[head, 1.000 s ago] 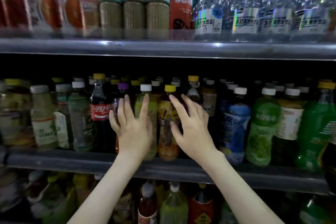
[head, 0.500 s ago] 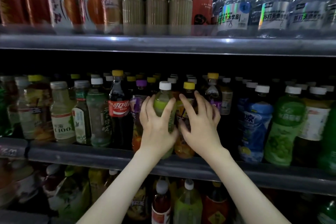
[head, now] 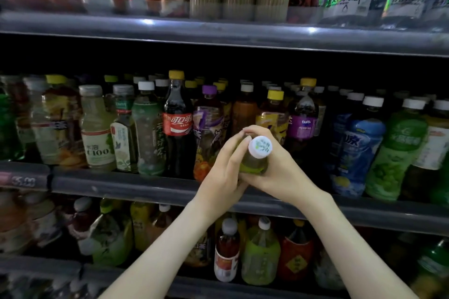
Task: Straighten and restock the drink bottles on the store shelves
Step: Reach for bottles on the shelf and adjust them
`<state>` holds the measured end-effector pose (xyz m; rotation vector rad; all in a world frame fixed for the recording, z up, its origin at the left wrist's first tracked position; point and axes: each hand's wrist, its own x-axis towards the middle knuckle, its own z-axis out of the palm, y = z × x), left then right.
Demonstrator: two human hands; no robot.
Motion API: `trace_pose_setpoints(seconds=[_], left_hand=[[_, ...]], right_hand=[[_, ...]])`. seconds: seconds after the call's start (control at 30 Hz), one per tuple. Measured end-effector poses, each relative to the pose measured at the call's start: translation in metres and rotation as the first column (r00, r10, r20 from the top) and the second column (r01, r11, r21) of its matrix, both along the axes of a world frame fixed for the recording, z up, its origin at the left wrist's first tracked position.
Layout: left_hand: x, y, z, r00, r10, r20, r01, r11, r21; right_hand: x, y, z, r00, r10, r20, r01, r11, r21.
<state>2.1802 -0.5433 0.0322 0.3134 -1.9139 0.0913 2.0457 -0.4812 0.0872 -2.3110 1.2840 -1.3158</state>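
Note:
A green drink bottle with a white cap is tipped toward me in front of the middle shelf, cap pointing at the camera. My left hand grips its left side and my right hand wraps its right side, fingertips meeting above the cap. Behind it stand a purple-capped bottle, a brown tea bottle and a yellow-capped bottle. A cola bottle stands to the left. The lower body of the held bottle is hidden by my hands.
Rows of bottles fill the middle shelf, with a Fanta bottle and blue and green bottles at the right. The upper shelf carries cans, coffee bottles and water. More bottles stand on the lower shelf.
Both hands closed round the green white-capped bottle, pulled it out of its row and tipped it toward me. The view shifted right and closer.

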Motion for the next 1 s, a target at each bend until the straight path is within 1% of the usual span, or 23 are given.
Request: trace_pose_setpoints(seconds=[0.1,0.2,0.23,0.27,0.33,0.4,0.47,0.53,0.6,0.67,0.77,0.87,0.9,0.93,1.0], left_hand=[[0.006,0.009,0.003,0.999,-0.04,-0.025,0.04,0.999,0.002],[0.012,0.021,0.011,0.995,-0.07,-0.067,0.072,0.997,0.035],[0.015,0.026,0.017,0.995,-0.061,-0.076,0.068,0.993,0.092],[0.02,0.034,0.024,0.996,-0.045,-0.076,0.058,0.981,0.183],[0.029,0.05,0.038,0.999,-0.029,-0.034,0.039,0.935,0.354],[0.037,0.067,0.045,1.0,0.019,0.005,-0.02,0.921,0.389],[0.045,0.086,0.045,0.995,0.095,0.022,-0.096,0.923,0.373],[0.053,0.107,0.041,0.978,0.206,0.024,-0.202,0.917,0.344],[0.059,0.128,0.038,0.954,0.299,0.039,-0.288,0.868,0.404],[0.066,0.145,0.036,0.938,0.346,0.039,-0.322,0.821,0.471],[0.081,0.163,0.029,0.915,0.4,0.052,-0.357,0.741,0.568],[0.103,0.178,0.012,0.887,0.438,0.148,-0.428,0.656,0.621],[0.111,0.183,0.003,0.88,0.436,0.191,-0.448,0.625,0.639],[0.118,0.186,-0.007,0.878,0.423,0.226,-0.457,0.593,0.663],[0.133,0.189,-0.031,0.872,0.381,0.307,-0.476,0.514,0.714]], right_hand=[[0.01,0.013,0.001,0.998,-0.054,0.017,0.055,0.998,-0.04],[0.016,0.031,0.008,0.996,-0.069,0.057,0.076,0.989,-0.128],[0.018,0.036,0.011,0.996,-0.07,0.06,0.079,0.983,-0.165],[0.02,0.042,0.014,0.995,-0.071,0.065,0.083,0.976,-0.199],[0.026,0.054,0.022,0.992,-0.069,0.101,0.092,0.966,-0.242],[0.033,0.069,0.028,0.99,-0.038,0.135,0.069,0.97,-0.233],[0.04,0.083,0.03,0.988,0.017,0.156,0.016,0.978,-0.21],[0.046,0.096,0.029,0.979,0.096,0.181,-0.059,0.979,-0.197],[0.051,0.106,0.027,0.965,0.153,0.212,-0.124,0.982,-0.145],[0.059,0.115,0.025,0.96,0.182,0.214,-0.163,0.981,-0.102],[0.075,0.125,0.019,0.954,0.219,0.203,-0.203,0.974,-0.097],[0.09,0.129,0.007,0.967,0.168,0.193,-0.148,0.982,-0.113],[0.094,0.13,0.001,0.972,0.145,0.186,-0.13,0.987,-0.094],[0.098,0.13,-0.005,0.975,0.136,0.178,-0.129,0.99,-0.048],[0.106,0.129,-0.018,0.981,0.143,0.13,-0.156,0.983,0.097]])
